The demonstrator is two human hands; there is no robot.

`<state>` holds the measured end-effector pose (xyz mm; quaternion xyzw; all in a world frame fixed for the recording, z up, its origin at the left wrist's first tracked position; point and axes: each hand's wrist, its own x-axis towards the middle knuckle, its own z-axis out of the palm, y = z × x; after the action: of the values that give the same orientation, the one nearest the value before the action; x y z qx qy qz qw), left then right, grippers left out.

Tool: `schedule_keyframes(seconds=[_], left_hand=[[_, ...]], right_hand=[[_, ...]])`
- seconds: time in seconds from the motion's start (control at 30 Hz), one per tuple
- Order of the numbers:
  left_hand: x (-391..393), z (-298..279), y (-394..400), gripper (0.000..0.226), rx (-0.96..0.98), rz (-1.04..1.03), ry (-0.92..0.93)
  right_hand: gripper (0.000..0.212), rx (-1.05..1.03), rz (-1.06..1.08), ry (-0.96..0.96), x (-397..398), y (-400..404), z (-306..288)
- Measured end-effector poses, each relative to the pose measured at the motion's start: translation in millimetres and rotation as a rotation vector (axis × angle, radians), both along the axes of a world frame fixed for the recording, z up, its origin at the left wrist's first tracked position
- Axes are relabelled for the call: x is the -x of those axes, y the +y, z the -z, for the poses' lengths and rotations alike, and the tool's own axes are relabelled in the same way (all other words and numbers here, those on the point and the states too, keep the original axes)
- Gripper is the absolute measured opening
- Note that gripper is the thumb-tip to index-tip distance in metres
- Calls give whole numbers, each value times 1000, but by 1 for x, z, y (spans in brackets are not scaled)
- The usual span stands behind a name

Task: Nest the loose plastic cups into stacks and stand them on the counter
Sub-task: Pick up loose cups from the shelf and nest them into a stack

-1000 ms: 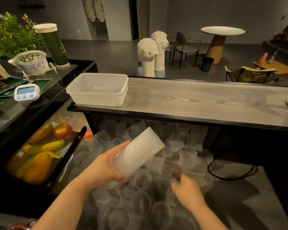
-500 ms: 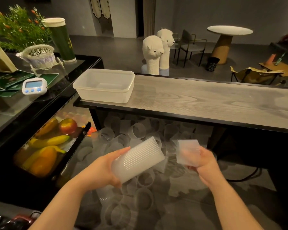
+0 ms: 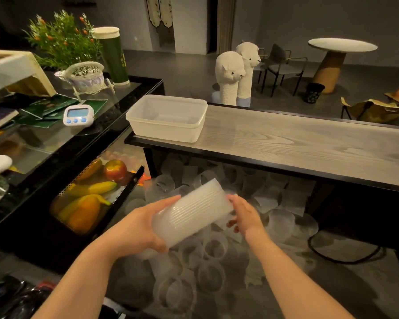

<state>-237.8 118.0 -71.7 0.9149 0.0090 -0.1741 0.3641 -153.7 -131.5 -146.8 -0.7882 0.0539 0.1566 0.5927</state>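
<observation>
Head view: left hand (image 3: 134, 229) grips the cup stack (image 3: 191, 212); right hand (image 3: 244, 212) at its open end, seemingly pressing a cup in. Push straight, keeping rims aligned.

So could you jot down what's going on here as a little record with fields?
left hand: left hand grips the stack of nested cups, held tilted
right hand: right hand at the stack's open end; grip unclear
loose cups: loose cups heaped on the lower surface under the hands
counter: wooden counter bears no cup stacks in view
also on counter: white plastic tub, at its left end
</observation>
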Motion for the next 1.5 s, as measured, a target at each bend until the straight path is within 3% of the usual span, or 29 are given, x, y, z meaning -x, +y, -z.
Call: schedule_keyframes(seconds=[0.07, 0.13, 0.2, 0.33, 0.47, 0.57, 0.63, 0.7, 0.8, 0.9, 1.0, 1.2, 1.37, 1.5], left_hand=[[2, 0, 9, 108, 24, -85, -35], [7, 1, 19, 110, 23, -129, -50], [13, 3, 27, 109, 6, -144, -46], [21, 8, 35, 110, 15, -157, -44], [23, 12, 35, 108, 23, -164, -16], [23, 15, 33, 109, 24, -148, -7], [21, 16, 30, 107, 15, -127, 8], [20, 17, 27, 105, 4, -111, 21], [16, 18, 22, 107, -40, -65, 34], [11, 14, 14, 105, -31, -7, 58], [8, 9, 8, 104, -10, 13, 56], [8, 6, 12, 104, 34, -9, 51], [5, 7, 5, 105, 19, 4, 22], [4, 11, 8, 106, 9, -33, 14]], right_hand=[[24, 234, -129, -7, 15, 6, 34], [50, 536, -496, 88, 35, 13, 68], [58, 834, -675, 122, 44, 18, 91], [41, 938, -507, 63, 45, 15, 100], [34, 887, -466, 125, 37, 2, 87], [25, 666, -317, 171, 35, -19, 82], [13, 521, -248, 74, 36, -35, 76], [18, 387, -80, -61, 36, -46, 58], [30, -37, 163, -176, 35, -44, 6], [33, -265, 95, -296, 34, -36, -37], [34, -240, -57, -334, 32, -24, -57], [32, -187, -108, -354, 27, -24, -66], [25, -31, -277, -236, 35, -9, -59], [34, -100, -126, -338, 36, -9, -44]])
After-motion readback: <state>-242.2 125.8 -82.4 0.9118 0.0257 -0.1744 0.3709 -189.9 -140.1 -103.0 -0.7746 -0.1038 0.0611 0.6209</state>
